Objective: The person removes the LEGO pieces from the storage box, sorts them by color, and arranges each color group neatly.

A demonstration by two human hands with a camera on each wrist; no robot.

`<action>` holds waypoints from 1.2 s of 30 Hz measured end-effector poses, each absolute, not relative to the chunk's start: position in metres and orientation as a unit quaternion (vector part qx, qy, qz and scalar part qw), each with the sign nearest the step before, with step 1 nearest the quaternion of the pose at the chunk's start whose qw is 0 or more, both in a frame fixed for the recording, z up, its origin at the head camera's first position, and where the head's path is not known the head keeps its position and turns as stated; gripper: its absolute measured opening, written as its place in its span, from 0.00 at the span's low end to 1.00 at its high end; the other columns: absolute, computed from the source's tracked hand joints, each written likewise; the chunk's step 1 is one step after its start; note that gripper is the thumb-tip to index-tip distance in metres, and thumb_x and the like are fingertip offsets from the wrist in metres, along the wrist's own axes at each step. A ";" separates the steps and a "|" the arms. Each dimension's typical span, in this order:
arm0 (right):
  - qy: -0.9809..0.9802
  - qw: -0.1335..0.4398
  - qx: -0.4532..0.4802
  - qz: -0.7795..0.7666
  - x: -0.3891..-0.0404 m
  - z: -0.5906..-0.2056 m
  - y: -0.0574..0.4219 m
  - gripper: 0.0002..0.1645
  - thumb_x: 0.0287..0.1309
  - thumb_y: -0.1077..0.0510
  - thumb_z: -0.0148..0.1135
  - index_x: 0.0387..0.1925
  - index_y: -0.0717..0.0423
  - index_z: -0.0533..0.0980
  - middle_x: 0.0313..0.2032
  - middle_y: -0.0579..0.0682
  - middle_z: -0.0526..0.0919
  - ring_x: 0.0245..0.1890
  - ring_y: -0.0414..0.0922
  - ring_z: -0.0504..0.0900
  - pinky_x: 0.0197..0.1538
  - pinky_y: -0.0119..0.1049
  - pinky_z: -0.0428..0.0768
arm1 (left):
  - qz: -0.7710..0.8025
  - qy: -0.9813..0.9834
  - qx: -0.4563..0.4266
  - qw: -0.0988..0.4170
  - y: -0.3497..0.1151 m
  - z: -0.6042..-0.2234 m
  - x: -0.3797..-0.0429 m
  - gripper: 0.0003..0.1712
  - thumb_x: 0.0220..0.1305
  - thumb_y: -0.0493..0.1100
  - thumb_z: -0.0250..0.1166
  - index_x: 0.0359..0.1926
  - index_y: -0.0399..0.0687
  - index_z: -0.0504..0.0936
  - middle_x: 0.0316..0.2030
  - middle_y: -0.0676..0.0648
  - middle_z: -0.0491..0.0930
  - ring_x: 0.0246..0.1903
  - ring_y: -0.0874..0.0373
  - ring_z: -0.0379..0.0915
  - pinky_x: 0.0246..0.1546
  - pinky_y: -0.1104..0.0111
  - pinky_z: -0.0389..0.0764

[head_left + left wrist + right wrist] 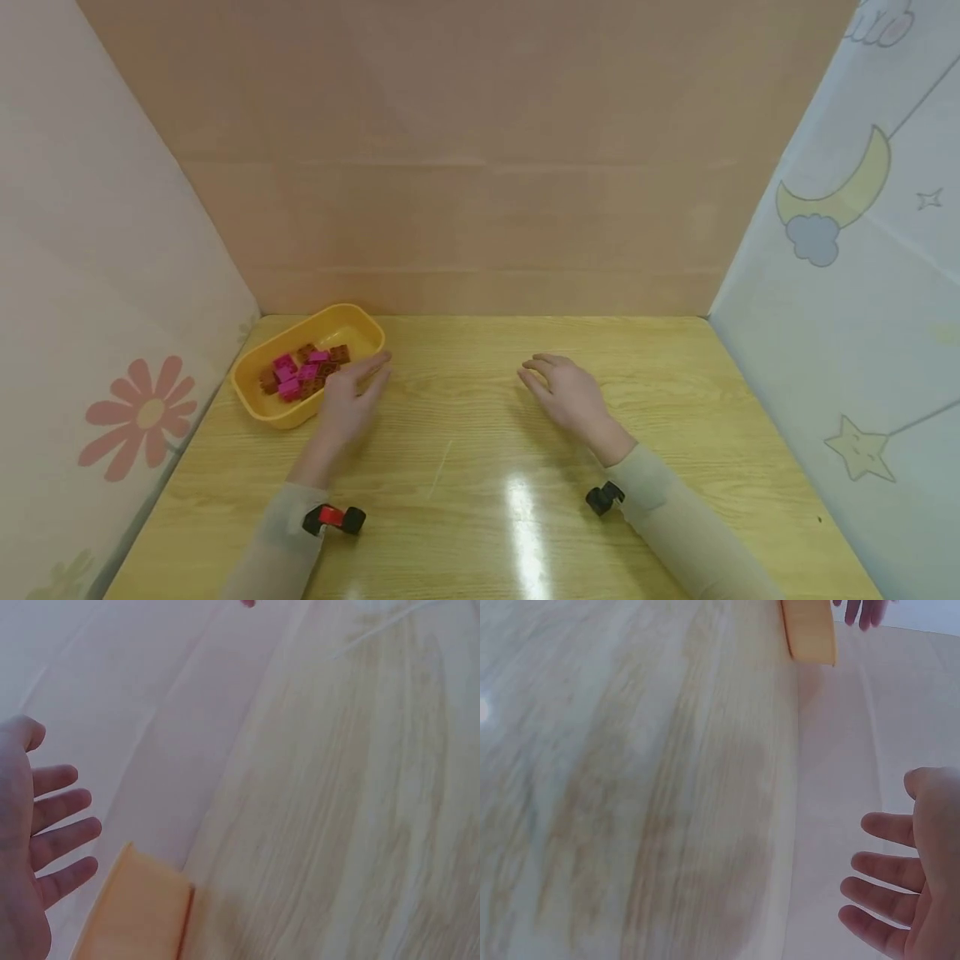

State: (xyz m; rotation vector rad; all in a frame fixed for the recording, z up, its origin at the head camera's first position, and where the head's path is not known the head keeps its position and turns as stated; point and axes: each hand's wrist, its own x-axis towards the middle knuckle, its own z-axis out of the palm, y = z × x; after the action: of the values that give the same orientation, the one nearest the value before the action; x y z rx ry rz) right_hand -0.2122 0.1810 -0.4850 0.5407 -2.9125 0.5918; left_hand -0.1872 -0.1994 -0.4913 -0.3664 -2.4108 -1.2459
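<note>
In the head view a yellow bin (273,414) stands at the far left of the table, holding several pink bricks (308,372) and brown bricks (340,354). My left hand (351,402) is held by the bin's right side, overlapping its rim in this view. Its fingers are loosely extended and hold nothing; the left wrist view shows them spread above the bin's wall (139,907). Over the right half of the table, my right hand (572,395) hovers with fingers relaxed and nothing in them. The right wrist view shows its separated fingers (885,866).
The wooden table (465,417) has a tan panel (480,208) along its back edge. White walls with drawings flank it, a flower (150,414) on the left and a moon (847,187) on the right. Both wrists wear small black cameras (604,497).
</note>
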 end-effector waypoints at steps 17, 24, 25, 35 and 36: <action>-0.958 0.061 0.182 0.215 -0.212 -0.481 0.171 0.27 0.81 0.37 0.54 0.59 0.49 0.86 0.63 0.52 0.85 0.65 0.56 0.82 0.63 0.58 0.83 | -0.490 -0.775 0.155 0.368 -0.290 -0.505 -0.151 0.30 0.77 0.40 0.63 0.76 0.41 0.74 0.75 0.43 0.70 0.74 0.46 0.63 0.76 0.63 0.62; -0.957 0.062 0.195 0.206 -0.211 -0.478 0.166 0.27 0.82 0.37 0.53 0.60 0.49 0.86 0.63 0.52 0.85 0.64 0.56 0.83 0.64 0.58 0.83 | -0.542 -0.761 0.213 0.286 -0.303 -0.525 -0.141 0.42 0.78 0.44 0.61 0.85 0.43 0.55 0.84 0.43 0.52 0.82 0.49 0.45 0.83 0.60 0.48; -0.957 0.062 0.197 0.205 -0.211 -0.478 0.166 0.27 0.82 0.38 0.53 0.60 0.49 0.86 0.63 0.52 0.85 0.64 0.56 0.83 0.63 0.58 0.83 | -0.549 -0.759 0.214 0.278 -0.304 -0.527 -0.141 0.43 0.79 0.44 0.61 0.86 0.43 0.52 0.84 0.43 0.50 0.82 0.49 0.45 0.82 0.61 0.48; -0.955 0.065 0.205 0.205 -0.211 -0.478 0.160 0.25 0.82 0.38 0.54 0.59 0.48 0.87 0.63 0.51 0.85 0.62 0.55 0.84 0.60 0.57 0.85 | -0.562 -0.759 0.227 0.238 -0.304 -0.531 -0.141 0.40 0.80 0.43 0.60 0.84 0.39 0.53 0.80 0.38 0.55 0.79 0.47 0.55 0.78 0.60 0.61; -0.955 0.065 0.206 0.206 -0.211 -0.478 0.160 0.25 0.82 0.39 0.54 0.58 0.48 0.87 0.62 0.51 0.86 0.62 0.55 0.84 0.60 0.57 0.85 | -0.564 -0.758 0.230 0.233 -0.304 -0.531 -0.140 0.41 0.80 0.43 0.60 0.84 0.39 0.52 0.80 0.39 0.54 0.79 0.47 0.54 0.78 0.60 0.61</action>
State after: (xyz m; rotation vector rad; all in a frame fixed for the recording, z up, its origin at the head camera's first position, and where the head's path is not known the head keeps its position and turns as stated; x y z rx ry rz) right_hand -0.2108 0.1599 -0.4783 0.6208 -2.8811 0.6203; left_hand -0.1402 -0.3042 -0.5309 0.6319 -2.0830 -1.5479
